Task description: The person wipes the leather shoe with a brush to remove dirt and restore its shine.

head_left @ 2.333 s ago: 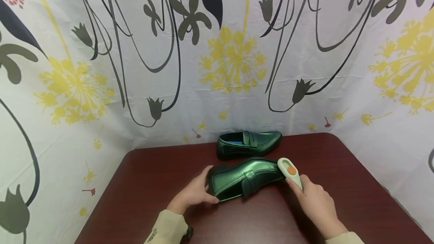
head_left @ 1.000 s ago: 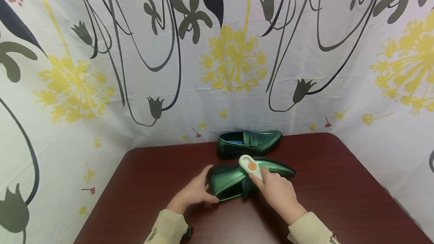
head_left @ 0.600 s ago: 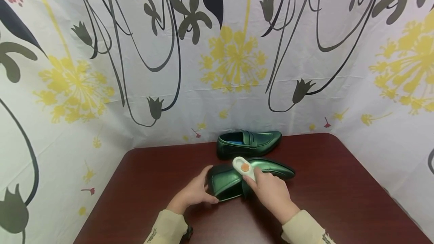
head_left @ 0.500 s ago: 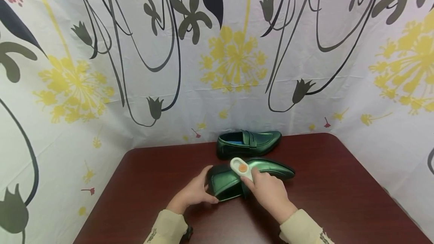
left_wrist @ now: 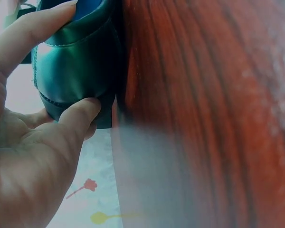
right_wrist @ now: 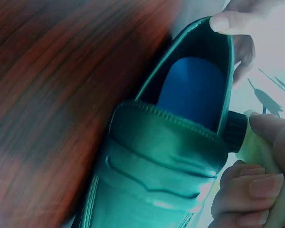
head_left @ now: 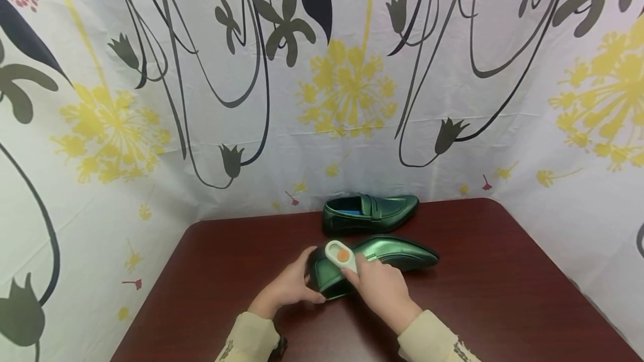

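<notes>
A metallic green loafer (head_left: 397, 251) is tipped on its side on the table, toe to the right. My left hand (head_left: 289, 282) grips its heel; in the left wrist view the thumb hooks over the collar and the fingers (left_wrist: 83, 114) press low on the heel. With my right hand (head_left: 383, 289) I hold a small pale-handled brush (head_left: 334, 252) with an orange spot, across the loafer's side near the heel. Its dark bristles (right_wrist: 235, 131) meet the upper just below the opening in the right wrist view, where a blue insole (right_wrist: 192, 90) shows inside.
A matching green loafer (head_left: 394, 211) stands upright at the table's back edge, just behind the first. The reddish-brown table (head_left: 226, 256) is enclosed by a white flower-printed cloth (head_left: 282, 155) at the back and sides.
My right hand has drawn the brush leftward along the loafer's side, from the toe past the middle toward the heel. The left hand keeps its grip, and the rear loafer stays put.
</notes>
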Motion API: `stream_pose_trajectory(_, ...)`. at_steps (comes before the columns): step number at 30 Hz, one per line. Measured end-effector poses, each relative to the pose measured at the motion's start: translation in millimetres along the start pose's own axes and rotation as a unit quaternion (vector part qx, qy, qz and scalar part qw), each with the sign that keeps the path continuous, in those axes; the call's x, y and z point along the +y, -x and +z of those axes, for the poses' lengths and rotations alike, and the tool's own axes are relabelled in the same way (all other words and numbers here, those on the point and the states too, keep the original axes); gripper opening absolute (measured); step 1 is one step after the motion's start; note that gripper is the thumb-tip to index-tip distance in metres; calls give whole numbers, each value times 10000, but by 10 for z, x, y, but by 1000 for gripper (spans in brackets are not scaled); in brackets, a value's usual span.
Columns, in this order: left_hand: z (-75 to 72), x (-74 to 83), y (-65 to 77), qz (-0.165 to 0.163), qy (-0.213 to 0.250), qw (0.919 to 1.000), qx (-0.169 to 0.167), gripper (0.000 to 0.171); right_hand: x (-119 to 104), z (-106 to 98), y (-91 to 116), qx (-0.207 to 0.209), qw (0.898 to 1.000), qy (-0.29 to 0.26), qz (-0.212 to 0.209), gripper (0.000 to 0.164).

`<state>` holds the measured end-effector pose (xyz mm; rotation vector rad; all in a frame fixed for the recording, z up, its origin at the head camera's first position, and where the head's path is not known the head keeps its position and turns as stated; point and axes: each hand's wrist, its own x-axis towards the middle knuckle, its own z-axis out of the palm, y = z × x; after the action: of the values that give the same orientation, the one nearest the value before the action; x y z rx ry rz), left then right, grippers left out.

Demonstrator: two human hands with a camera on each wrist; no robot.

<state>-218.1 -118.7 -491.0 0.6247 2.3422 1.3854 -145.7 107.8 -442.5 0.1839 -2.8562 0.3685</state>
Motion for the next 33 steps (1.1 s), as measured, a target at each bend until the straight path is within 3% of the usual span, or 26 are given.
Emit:
stream_pose_trajectory(15,12,-27,7,155,286,9995,-19,113,-232,111,14,-11,9993,22,-372,38)
stream_pose_trajectory(24,2,-31,-11,361,-325,9988,83,115,-289,180,53,-68,9978,159,-643,39)
stream_pose_trajectory(33,3,-57,-22,440,-571,9972,223,116,-263,147,145,-112,9962,195,-839,38)
